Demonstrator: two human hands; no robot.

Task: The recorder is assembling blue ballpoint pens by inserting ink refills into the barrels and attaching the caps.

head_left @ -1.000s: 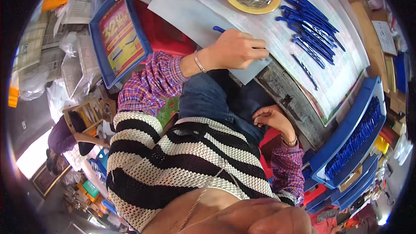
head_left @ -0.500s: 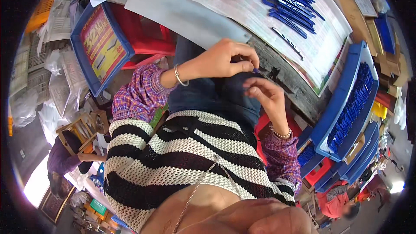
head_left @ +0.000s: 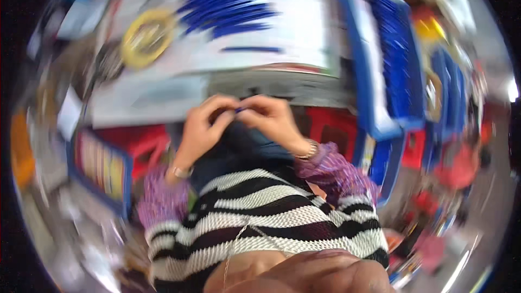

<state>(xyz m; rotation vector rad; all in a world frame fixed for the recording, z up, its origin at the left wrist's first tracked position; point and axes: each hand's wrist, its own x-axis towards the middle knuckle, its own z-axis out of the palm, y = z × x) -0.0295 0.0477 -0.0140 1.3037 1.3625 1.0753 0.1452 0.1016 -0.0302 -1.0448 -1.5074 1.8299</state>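
Since 0.5 s ago, 2 bare hands have closed a gap: the left hand (head_left: 202,130) and the right hand (head_left: 271,119) now meet at the fingertips by the near edge of a grey, weathered wooden board (head_left: 312,88), wrists apart, forearms angled inward. Thumb and forefinger of each appear to pinch a small blue piece (head_left: 239,110), mostly hidden and blurred. Beyond, 1 long, thin blue strip (head_left: 252,49) lies alone, nearer the hands than a pile of blue strips (head_left: 228,8).
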